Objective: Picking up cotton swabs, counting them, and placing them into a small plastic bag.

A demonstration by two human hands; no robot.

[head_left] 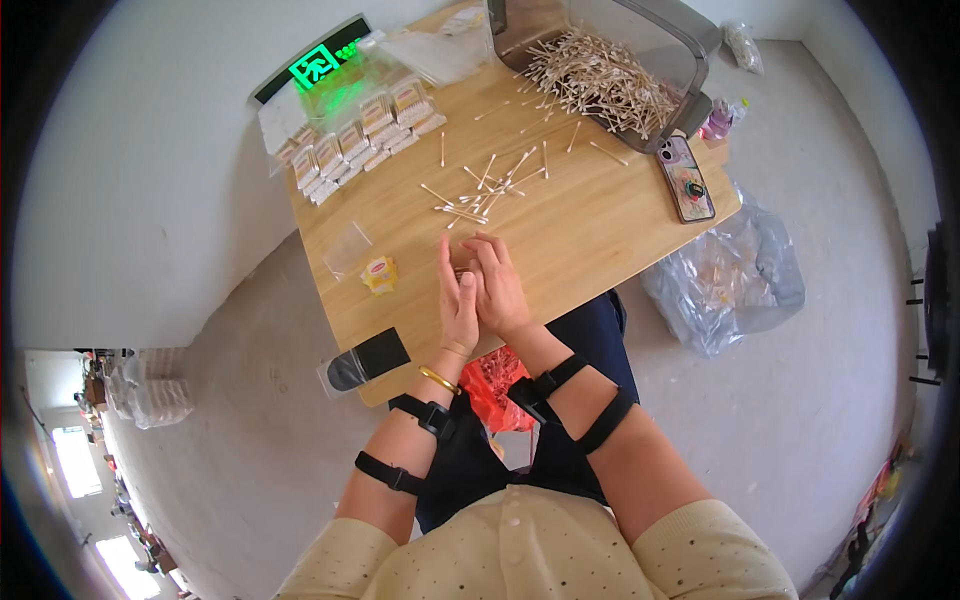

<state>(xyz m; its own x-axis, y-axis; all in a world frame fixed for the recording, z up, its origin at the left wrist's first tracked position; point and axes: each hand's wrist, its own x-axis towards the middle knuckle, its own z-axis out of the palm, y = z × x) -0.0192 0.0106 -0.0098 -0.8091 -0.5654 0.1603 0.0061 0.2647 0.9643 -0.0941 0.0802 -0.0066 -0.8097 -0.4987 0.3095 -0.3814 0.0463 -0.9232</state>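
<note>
My left hand (458, 305) and my right hand (500, 290) are pressed together at the table's near edge. They close around what looks like a small bundle of cotton swabs; only a sliver shows between them, and the palms hide the rest. Just beyond my fingertips, loose cotton swabs (490, 190) lie scattered on the wooden table (580, 230). To the left of my hands are a small stack of yellow and white labels (380, 275) and a clear plastic bag (347, 250).
A grey translucent bin (690, 45) with a heap of cotton swabs (600, 80) lies at the back right. Packed swab bags (350, 145) stand in rows at the back left. A phone (686, 180) lies by the right edge, a black pouch (370, 360) at the near left corner. A plastic-lined container (725, 280) stands below.
</note>
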